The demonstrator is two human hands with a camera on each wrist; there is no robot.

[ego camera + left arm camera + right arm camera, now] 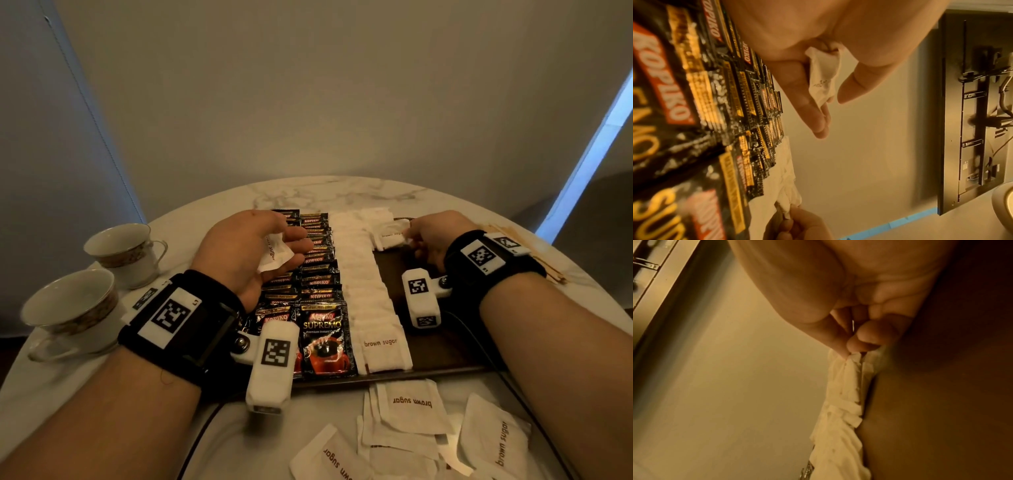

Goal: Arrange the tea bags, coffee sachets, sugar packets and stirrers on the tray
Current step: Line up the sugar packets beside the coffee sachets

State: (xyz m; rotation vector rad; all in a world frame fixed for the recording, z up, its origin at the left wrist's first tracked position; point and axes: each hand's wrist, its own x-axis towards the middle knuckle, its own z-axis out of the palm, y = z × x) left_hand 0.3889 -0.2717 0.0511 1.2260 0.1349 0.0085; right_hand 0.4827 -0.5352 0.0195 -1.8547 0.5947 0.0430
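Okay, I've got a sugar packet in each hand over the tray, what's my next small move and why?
Probably lay the packet that your right hand pinches flat on the tray, starting a second sugar row: it sits at the far end of the bare strip beside the full row. The left hand holds the next one.

My dark tray (445, 353) lies flat on the marble. Down its left side run two overlapping columns of black Kopiko coffee sachets (322, 274), the nearest reading Supremo. Just beside them runs a column of white brown sugar packets (363, 284), shingled front to back. At the far end a second stack of packets (390, 236) begins, turning right. Loose brown sugar packets (411, 421) lie scattered off the tray, near its front edge. One crumpled white packet (274, 253) hangs above the sachets. Wooden stirrers (520, 240) lie off the tray's far right.
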